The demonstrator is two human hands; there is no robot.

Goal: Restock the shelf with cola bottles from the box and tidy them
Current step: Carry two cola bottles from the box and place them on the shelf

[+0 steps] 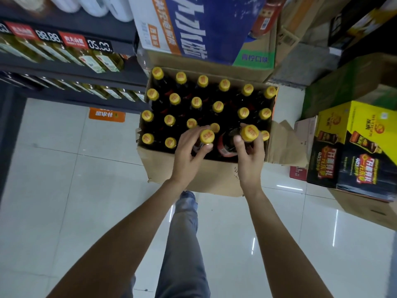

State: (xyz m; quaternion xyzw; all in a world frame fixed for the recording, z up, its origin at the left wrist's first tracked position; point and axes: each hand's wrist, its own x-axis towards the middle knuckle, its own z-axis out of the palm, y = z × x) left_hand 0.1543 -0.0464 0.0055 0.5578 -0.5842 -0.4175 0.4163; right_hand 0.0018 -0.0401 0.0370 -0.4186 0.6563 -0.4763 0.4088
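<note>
An open cardboard box (193,173) stands on the floor, packed with several dark cola bottles with yellow caps (196,102). My left hand (189,151) grips the neck of one bottle (207,136) in the box's near row, fingers curled under its cap. My right hand (250,155) grips the neck of a neighbouring bottle (249,132), which stands higher than the others, its red label showing. The shelf (71,67) lies to the left, its rows holding pale yellow bottles.
Stacked cartons (206,26) rise behind the box. A yellow and black carton (352,147) and other boxes crowd the right side. Glossy white floor tiles (64,168) spread to the left and near me. My leg and shoe (187,211) are below the box.
</note>
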